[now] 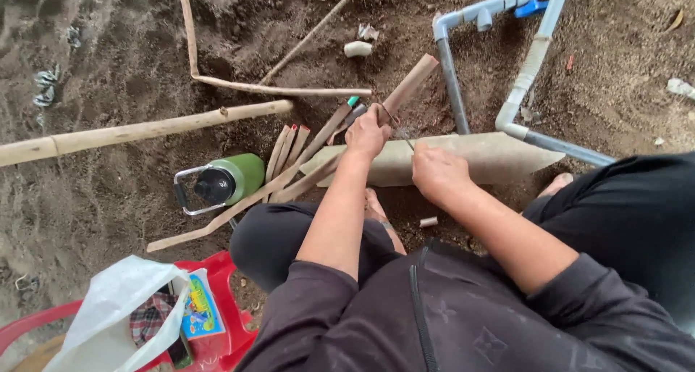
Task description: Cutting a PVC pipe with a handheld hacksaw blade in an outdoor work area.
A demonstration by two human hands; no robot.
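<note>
**Cutting a stick against a stone block**

Nearest, the right hand (439, 173) is closed narrow around a thin blade or saw, mostly hidden, its edge meeting the brown stick (409, 86). Just beyond, the left hand (368, 131) is wrapped around that stick, pinning it on the pale stone block (499, 155). To do this well, I judge the grip should stay close to the cut, fingers clear of the blade, strokes short and square. The stick is straight, reddish-brown, tilted up to the right, its far end cut flat. To the left lie split slats (288, 149) and a green flask (224, 180); farther off, a bamboo pole (145, 131) and grey pipes (525, 68) on bare soil.
</note>
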